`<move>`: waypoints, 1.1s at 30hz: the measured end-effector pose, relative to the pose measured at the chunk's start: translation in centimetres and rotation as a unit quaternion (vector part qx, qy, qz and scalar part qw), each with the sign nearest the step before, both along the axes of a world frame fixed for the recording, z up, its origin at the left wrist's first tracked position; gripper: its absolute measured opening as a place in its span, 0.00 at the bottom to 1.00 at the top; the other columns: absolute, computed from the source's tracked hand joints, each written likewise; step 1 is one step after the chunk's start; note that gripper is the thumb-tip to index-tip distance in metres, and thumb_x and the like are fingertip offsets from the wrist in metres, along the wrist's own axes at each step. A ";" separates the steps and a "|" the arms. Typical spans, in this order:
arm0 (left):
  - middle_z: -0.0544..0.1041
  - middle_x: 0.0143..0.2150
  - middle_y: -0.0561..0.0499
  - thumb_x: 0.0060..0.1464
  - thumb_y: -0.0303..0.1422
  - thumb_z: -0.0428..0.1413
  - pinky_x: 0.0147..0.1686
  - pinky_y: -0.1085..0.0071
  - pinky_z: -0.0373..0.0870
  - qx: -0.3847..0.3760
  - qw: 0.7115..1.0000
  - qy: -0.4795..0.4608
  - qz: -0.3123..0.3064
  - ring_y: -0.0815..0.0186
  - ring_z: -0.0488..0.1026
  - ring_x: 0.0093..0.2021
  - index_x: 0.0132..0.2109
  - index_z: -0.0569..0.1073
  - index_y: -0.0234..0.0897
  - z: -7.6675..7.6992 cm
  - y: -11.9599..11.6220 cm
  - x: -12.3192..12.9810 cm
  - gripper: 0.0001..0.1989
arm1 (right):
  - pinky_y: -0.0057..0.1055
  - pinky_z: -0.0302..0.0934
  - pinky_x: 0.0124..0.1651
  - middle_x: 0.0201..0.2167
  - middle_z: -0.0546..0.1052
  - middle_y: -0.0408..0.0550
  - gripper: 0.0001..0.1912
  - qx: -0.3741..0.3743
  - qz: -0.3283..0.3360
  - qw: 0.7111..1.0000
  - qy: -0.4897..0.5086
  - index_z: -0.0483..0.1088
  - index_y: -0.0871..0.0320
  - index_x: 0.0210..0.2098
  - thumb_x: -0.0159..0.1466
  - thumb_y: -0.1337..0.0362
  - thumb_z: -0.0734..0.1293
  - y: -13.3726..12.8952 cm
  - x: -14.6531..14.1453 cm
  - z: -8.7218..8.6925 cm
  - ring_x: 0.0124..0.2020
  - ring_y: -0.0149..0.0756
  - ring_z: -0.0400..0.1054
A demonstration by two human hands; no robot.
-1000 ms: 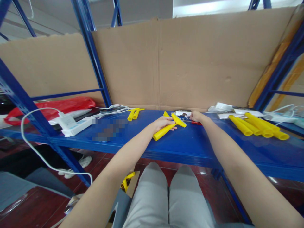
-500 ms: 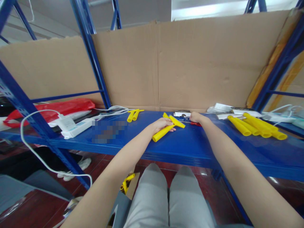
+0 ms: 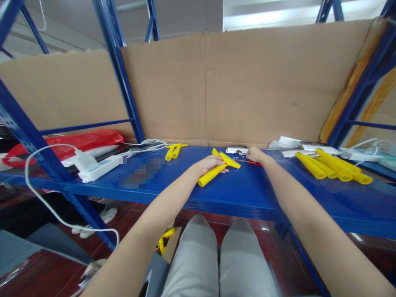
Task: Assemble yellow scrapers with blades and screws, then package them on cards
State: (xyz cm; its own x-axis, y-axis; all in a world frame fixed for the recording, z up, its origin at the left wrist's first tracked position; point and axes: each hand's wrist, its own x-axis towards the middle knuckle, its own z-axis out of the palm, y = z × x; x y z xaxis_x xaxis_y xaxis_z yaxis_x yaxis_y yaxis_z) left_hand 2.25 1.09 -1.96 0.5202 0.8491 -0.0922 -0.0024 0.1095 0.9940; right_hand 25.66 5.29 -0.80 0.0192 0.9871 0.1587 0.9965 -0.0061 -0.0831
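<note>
Yellow T-piece [image 3: 213, 175] — gripped near its crosspiece [image 3: 232, 161] by left hand [image 3: 209, 164].

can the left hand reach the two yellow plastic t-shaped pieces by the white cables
Probably yes: nothing shows between the left hand and those pieces, though it holds another T-shaped yellow piece.

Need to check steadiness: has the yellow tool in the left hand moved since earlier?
No, the yellow tool shows no clear shift against the cardboard seam.

Yellow T-shaped piece [image 3: 229, 161] in left fingers [image 3: 218, 159]
</note>
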 end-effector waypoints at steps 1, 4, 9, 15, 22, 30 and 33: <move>0.79 0.35 0.39 0.55 0.18 0.55 0.40 0.64 0.78 -0.003 1.000 -0.001 -0.001 0.64 0.79 0.30 0.42 0.72 0.27 -0.1 0.1 0.0 0.07 | 0.25 0.62 0.38 0.33 0.81 0.58 0.15 0.002 0.001 1.000 0.006 0.78 0.67 0.40 0.59 0.74 0.62 -0.1 0.0 0.0 0.37 0.40 0.75; 0.78 0.34 0.40 0.54 0.18 0.55 0.36 0.67 0.78 -0.005 1.000 -0.011 -0.008 0.64 0.79 0.29 0.40 0.72 0.26 -0.2 0.5 -0.1 0.06 | 0.24 0.62 0.41 0.36 0.81 0.57 0.15 0.026 0.001 0.999 0.045 0.78 0.66 0.40 0.58 0.75 0.61 0.0 0.2 0.1 0.39 0.39 0.74; 0.78 0.39 0.38 0.55 0.18 0.54 0.41 0.64 0.78 -0.007 1.000 -0.010 0.000 0.60 0.80 0.34 0.42 0.72 0.26 -0.1 0.4 0.0 0.08 | 0.23 0.61 0.41 0.41 0.79 0.54 0.18 0.090 0.020 0.982 0.163 0.74 0.65 0.44 0.56 0.77 0.62 0.3 0.2 0.1 0.39 0.35 0.72; 0.78 0.34 0.42 0.56 0.16 0.51 0.40 0.65 0.78 -0.006 1.000 -0.011 0.015 0.63 0.79 0.30 0.40 0.71 0.26 0.2 -0.3 0.2 0.07 | 0.23 0.61 0.33 0.35 0.77 0.48 0.10 0.067 0.095 0.913 0.391 0.71 0.61 0.40 0.58 0.73 0.64 -1.0 -2.1 0.6 0.29 0.28 0.67; 0.78 0.32 0.42 0.55 0.15 0.51 0.40 0.62 0.77 -0.011 1.000 -0.011 0.012 0.63 0.79 0.28 0.37 0.71 0.27 0.3 -0.2 0.1 0.07 | 0.23 0.61 0.36 0.32 0.75 0.43 0.06 0.005 0.206 0.829 0.520 0.68 0.58 0.35 0.57 0.71 0.66 -2.4 -5.8 0.4 0.31 0.26 0.66; 0.76 0.26 0.46 0.56 0.15 0.49 0.34 0.67 0.77 -0.025 0.999 -0.022 -0.002 0.65 0.77 0.25 0.36 0.71 0.28 0.5 -0.2 0.1 0.09 | 0.26 0.63 0.41 0.27 0.72 0.40 0.07 0.022 0.231 0.817 0.527 0.67 0.58 0.31 0.55 0.75 0.65 -1.6 -7.0 -1.0 0.30 0.27 0.66; 0.77 0.28 0.45 0.56 0.15 0.50 0.34 0.66 0.77 -0.027 0.999 -0.027 -0.013 0.65 0.77 0.26 0.37 0.71 0.26 0.4 0.0 -0.1 0.07 | 0.27 0.63 0.39 0.26 0.71 0.40 0.07 0.027 0.244 0.813 0.528 0.67 0.57 0.30 0.55 0.75 0.66 -1.2 -6.8 -1.2 0.29 0.27 0.65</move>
